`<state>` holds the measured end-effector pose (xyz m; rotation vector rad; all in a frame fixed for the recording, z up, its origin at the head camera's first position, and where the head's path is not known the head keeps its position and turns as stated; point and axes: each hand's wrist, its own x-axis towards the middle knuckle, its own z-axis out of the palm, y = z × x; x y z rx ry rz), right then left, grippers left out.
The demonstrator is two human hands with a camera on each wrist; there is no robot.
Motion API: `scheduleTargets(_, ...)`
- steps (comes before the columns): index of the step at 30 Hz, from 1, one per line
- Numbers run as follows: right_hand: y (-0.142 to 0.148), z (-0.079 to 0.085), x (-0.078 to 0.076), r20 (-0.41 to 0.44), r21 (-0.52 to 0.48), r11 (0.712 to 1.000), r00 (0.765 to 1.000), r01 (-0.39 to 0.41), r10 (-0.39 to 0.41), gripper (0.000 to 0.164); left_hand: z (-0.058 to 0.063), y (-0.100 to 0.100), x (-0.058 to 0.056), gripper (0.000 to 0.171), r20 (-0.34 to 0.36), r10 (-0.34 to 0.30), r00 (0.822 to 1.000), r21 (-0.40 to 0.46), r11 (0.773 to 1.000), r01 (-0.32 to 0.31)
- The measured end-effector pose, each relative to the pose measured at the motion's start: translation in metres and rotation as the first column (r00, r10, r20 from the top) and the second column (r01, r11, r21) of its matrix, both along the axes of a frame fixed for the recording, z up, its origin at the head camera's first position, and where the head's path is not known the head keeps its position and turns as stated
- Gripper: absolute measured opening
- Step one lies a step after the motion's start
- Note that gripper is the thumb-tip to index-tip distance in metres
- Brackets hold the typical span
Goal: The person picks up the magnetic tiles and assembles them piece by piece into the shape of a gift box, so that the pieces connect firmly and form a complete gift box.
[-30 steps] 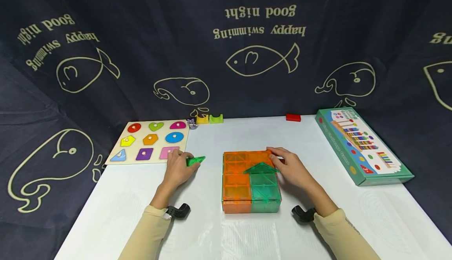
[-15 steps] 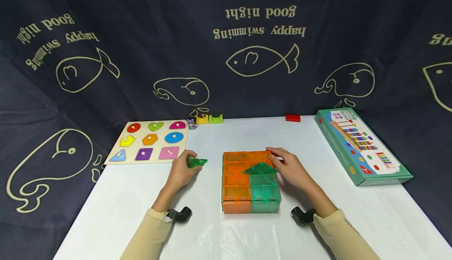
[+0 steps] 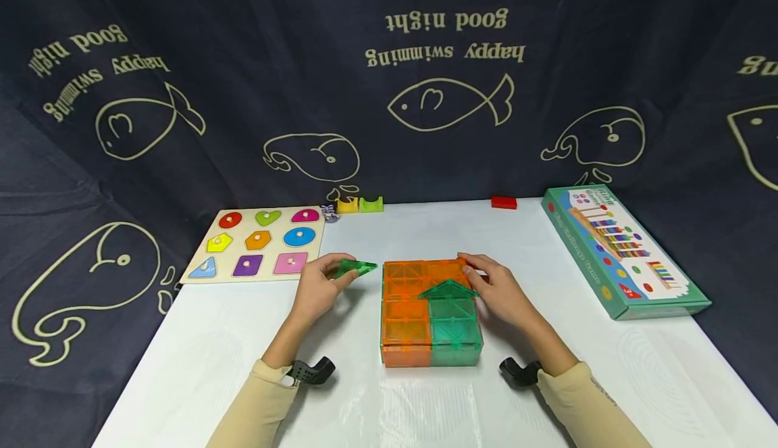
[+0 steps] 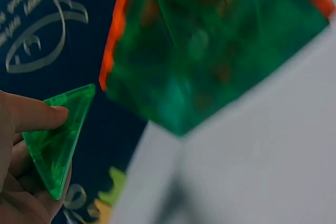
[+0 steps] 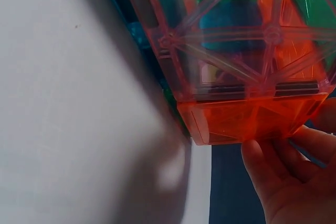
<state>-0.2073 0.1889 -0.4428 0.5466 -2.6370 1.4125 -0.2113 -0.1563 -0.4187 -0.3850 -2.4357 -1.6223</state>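
In the head view a box-like block of see-through magnetic tiles (image 3: 406, 330) stands mid-table, mostly orange with a green front right part. Two-sided green tiles form a small peak (image 3: 448, 290) on its top. My left hand (image 3: 317, 290) pinches a green triangular magnetic tile (image 3: 360, 267) between thumb and fingers, left of the block's far left corner and apart from it. The left wrist view shows this triangle (image 4: 56, 153) closely. My right hand (image 3: 501, 292) holds the block's far right corner, its fingertips against an orange side tile (image 5: 236, 121) in the right wrist view.
A wooden shape puzzle board (image 3: 282, 240) lies at the back left. Small yellow (image 3: 348, 205) and lime (image 3: 371, 205) blocks and a red block (image 3: 504, 203) stand along the far edge. A green game box (image 3: 626, 252) lies at the right; a dark cloth (image 3: 450, 164) hangs behind.
My left hand has moved right with the green triangular tile, from beside the puzzle board towards the block, and turned the tile. My right hand stays at the block's corner.
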Motion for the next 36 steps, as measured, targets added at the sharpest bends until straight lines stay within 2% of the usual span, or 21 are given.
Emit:
scheduleTargets(2,-0.001,0.001,0.0,0.003,-0.004,1.0,1.0,-0.001,0.001,0.039,0.015,0.009,0.008,0.02,-0.019,-0.039,0.999,0.0,0.999,0.039)
scheduleTargets(5,-0.001,0.001,-0.001,0.008,-0.001,1.0,1.0,0.001,-0.001,0.038,0.023,0.02,0.011,0.02,-0.034,-0.098,0.995,-0.008,0.995,0.098)
scheduleTargets(8,-0.001,0.001,-0.001,0.011,0.0,1.0,1.0,0.008,-0.008,0.038,0.017,0.028,0.007,0.019,-0.031,-0.144,0.989,-0.027,0.989,0.143)
scheduleTargets(11,-0.001,0.0,-0.001,0.013,0.0,1.0,1.0,0.008,-0.008,0.038,0.009,0.035,0.004,0.018,-0.061,-0.187,0.98,-0.093,0.979,0.181)
scheduleTargets(16,-0.003,-0.001,0.0,0.016,-0.006,1.0,1.0,0.003,-0.003,0.04,0.007,0.046,0.006,0.018,-0.167,-0.276,0.947,-0.232,0.944,0.234)
scheduleTargets(18,-0.003,-0.002,0.0,0.017,-0.01,1.0,1.0,0.003,-0.003,0.041,0.007,0.05,0.006,0.019,-0.192,-0.305,0.933,-0.261,0.932,0.251)
scheduleTargets(26,-0.006,-0.002,0.001,0.032,-0.021,1.0,0.999,0.006,-0.005,0.04,-0.002,0.057,0.007,0.024,-0.209,-0.351,0.913,-0.258,0.92,0.295)
scheduleTargets(36,-0.005,0.001,0.002,0.038,-0.019,1.0,0.999,-0.015,0.016,0.041,-0.002,0.056,0.011,0.028,-0.223,-0.373,0.901,-0.257,0.914,0.315)
